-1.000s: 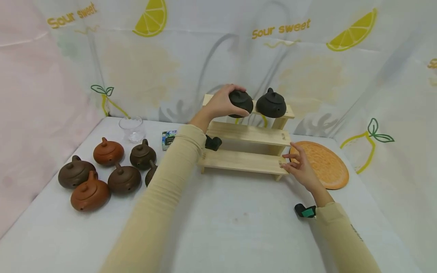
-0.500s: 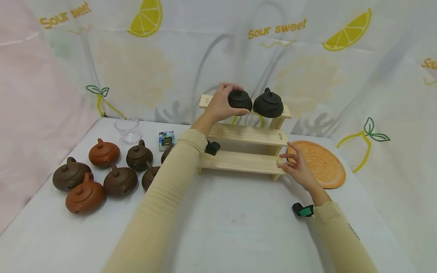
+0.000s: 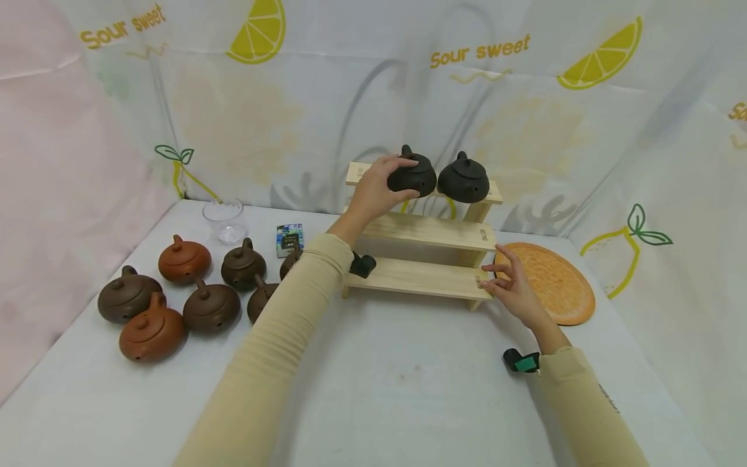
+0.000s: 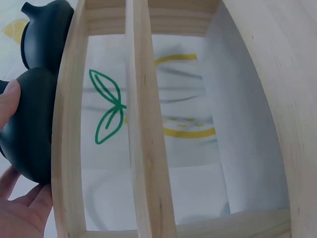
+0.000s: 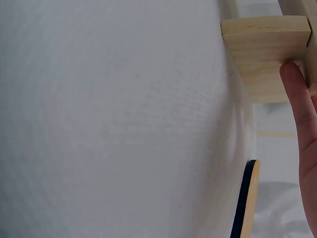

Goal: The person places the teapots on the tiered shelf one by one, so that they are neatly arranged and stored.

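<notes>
My left hand (image 3: pixel 376 188) grips a black teapot (image 3: pixel 421 178) on the top board of a wooden three-tier rack (image 3: pixel 420 277), fingers over its lid and side. In the left wrist view that teapot (image 4: pixel 34 124) sits against the top board's edge, thumb on its body. Beside it on the same board stands a second black teapot (image 3: pixel 463 178), its spout facing forward. My right hand (image 3: pixel 516 295) holds the right end of the rack's bottom board; in the right wrist view one finger (image 5: pixel 294 87) presses beside the rack's leg (image 5: pixel 265 54).
At the left stand several brown teapots (image 3: pixel 211 308) and two reddish ones (image 3: pixel 153 331), (image 3: pixel 184 259). Behind them are a clear glass bowl (image 3: pixel 227 224) and a small patterned box (image 3: pixel 288 240). A round orange-brown board (image 3: pixel 548 282) lies right of the rack.
My left hand has slid slightly down and left on the black teapot, whose handle and lid now show more. The teapot sits a little more upright; the right hand stays on the rack.
</notes>
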`<state>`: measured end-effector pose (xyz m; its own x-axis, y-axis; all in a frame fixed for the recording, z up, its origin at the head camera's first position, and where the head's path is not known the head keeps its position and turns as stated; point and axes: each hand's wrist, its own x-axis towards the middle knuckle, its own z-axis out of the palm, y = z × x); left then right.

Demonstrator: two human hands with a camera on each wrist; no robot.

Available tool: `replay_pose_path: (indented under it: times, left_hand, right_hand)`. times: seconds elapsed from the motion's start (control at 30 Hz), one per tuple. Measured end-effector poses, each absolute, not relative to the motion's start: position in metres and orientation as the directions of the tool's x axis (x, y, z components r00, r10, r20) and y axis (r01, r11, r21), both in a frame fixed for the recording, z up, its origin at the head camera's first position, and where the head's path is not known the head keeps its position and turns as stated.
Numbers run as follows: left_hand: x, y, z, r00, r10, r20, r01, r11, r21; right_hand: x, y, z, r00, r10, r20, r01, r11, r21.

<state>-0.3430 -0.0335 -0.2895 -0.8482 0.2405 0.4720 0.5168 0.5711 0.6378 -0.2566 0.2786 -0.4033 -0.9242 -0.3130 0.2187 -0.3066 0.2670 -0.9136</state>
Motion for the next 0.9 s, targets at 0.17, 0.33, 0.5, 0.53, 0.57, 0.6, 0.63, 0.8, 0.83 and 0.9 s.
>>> replay_pose_path:
  times: [0.17,0.33,0.5,0.53,0.57,0.6,0.63,0.8,0.83,0.9]
  left_hand:
    - [-0.345,-0.03,-0.287,-0.839,0.294,0.457,0.54,0.539,0.646]
    - [-0.347,-0.028,-0.287,-0.843,0.315,0.436,0.537,0.507,0.674]
    - [-0.347,-0.028,-0.287,-0.852,0.316,0.418,0.524,0.495,0.693]
    - [-0.347,-0.028,-0.287,-0.855,0.311,0.416,0.519,0.493,0.698]
    - [-0.348,-0.028,-0.287,-0.856,0.305,0.417,0.517,0.491,0.701]
    - [-0.348,-0.029,-0.288,-0.857,0.3,0.42,0.516,0.486,0.705]
    - [-0.348,-0.029,-0.288,-0.856,0.295,0.424,0.517,0.485,0.706]
    - [-0.348,-0.033,-0.292,-0.836,0.277,0.473,0.547,0.48,0.686]
    - [-0.348,-0.035,-0.293,-0.83,0.276,0.485,0.556,0.475,0.682]
    - [-0.346,-0.038,-0.295,-0.819,0.278,0.503,0.573,0.449,0.685]
  right_hand:
    - [-0.257,0.279,-0.403,-0.923,-0.314,0.222,-0.308,0.259,-0.915]
    - [-0.257,0.278,-0.403,-0.919,-0.318,0.234,-0.322,0.261,-0.91]
    - [-0.257,0.278,-0.404,-0.917,-0.315,0.244,-0.33,0.259,-0.908]
    - [-0.257,0.278,-0.404,-0.917,-0.315,0.246,-0.332,0.258,-0.907]
    - [-0.257,0.278,-0.404,-0.917,-0.314,0.246,-0.332,0.258,-0.907]
    - [-0.257,0.278,-0.404,-0.916,-0.314,0.248,-0.334,0.258,-0.907]
    - [-0.257,0.278,-0.405,-0.916,-0.315,0.249,-0.335,0.259,-0.906]
    - [-0.258,0.278,-0.404,-0.919,-0.314,0.239,-0.325,0.262,-0.909]
    - [-0.258,0.278,-0.404,-0.92,-0.312,0.235,-0.322,0.266,-0.909]
    - [-0.257,0.279,-0.403,-0.922,-0.311,0.229,-0.317,0.268,-0.91]
